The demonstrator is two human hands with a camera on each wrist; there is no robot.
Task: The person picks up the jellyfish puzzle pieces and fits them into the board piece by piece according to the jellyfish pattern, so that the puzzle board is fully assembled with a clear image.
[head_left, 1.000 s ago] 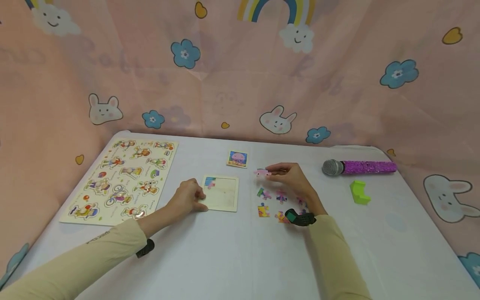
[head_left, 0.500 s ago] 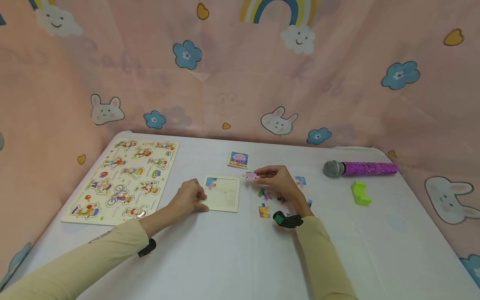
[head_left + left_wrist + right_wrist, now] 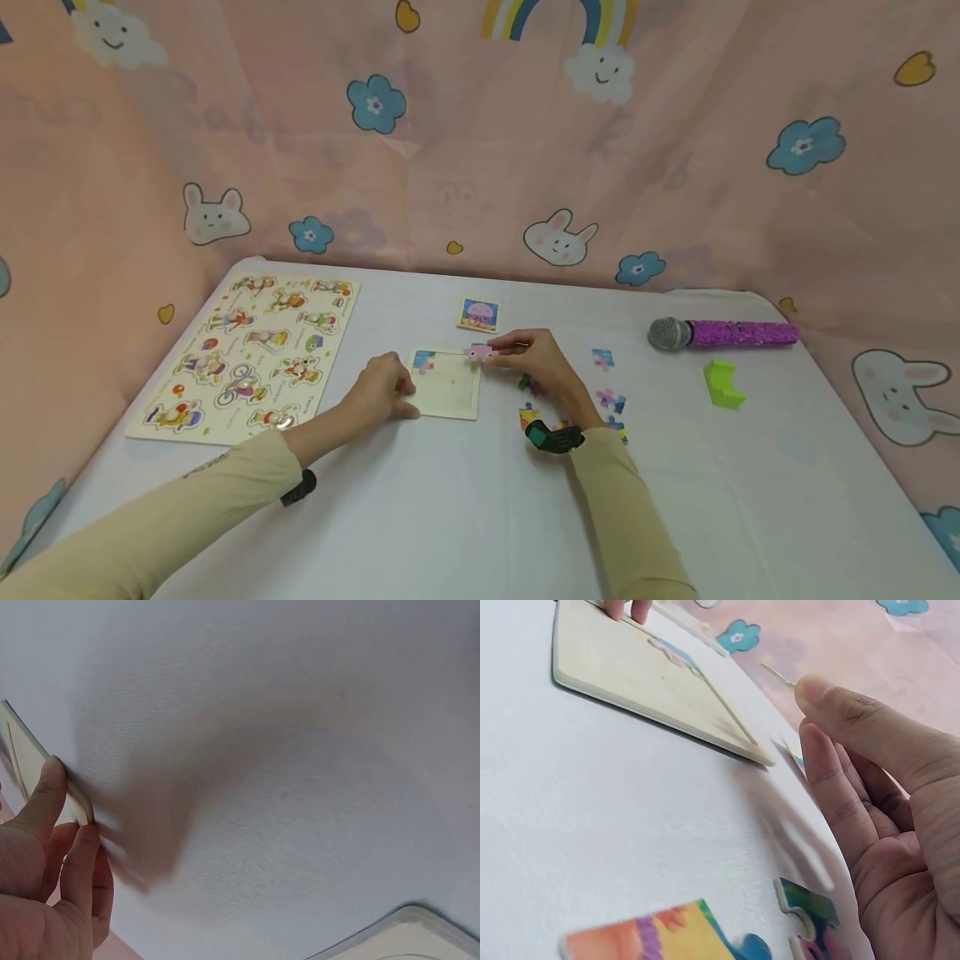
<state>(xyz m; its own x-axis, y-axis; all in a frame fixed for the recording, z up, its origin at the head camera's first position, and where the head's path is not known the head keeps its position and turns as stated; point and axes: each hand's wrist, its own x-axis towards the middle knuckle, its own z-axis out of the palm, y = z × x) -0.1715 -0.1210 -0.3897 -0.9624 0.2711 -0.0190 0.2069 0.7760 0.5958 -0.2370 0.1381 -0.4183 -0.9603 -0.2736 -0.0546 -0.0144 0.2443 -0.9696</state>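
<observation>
In the head view, my left hand [image 3: 375, 390] grips the pale square puzzle tray [image 3: 453, 396] at its near left side. The left wrist view has thumb and fingers at the edges of one tray corner [image 3: 78, 806]. One blue and pink piece [image 3: 423, 361] lies in the tray's far left corner. My right hand [image 3: 536, 362] pinches a pink jigsaw piece [image 3: 480, 352] between thumb and fingers, above the tray's far right corner. The right wrist view shows that piece [image 3: 778, 675] edge-on. Several loose jigsaw pieces [image 3: 611, 400] lie right of the tray, some partly hidden by the right hand.
A small jellyfish picture tile [image 3: 478, 314] lies behind the tray. At left is a large picture board [image 3: 247, 358]. A purple microphone [image 3: 723, 333] and a green block [image 3: 722, 385] lie at right. A pink printed curtain [image 3: 450, 150] hangs behind the white table [image 3: 450, 517].
My right hand has carried the pink jigsaw piece leftward from over the loose pieces to the tray's far right corner. My left hand stays on the tray.
</observation>
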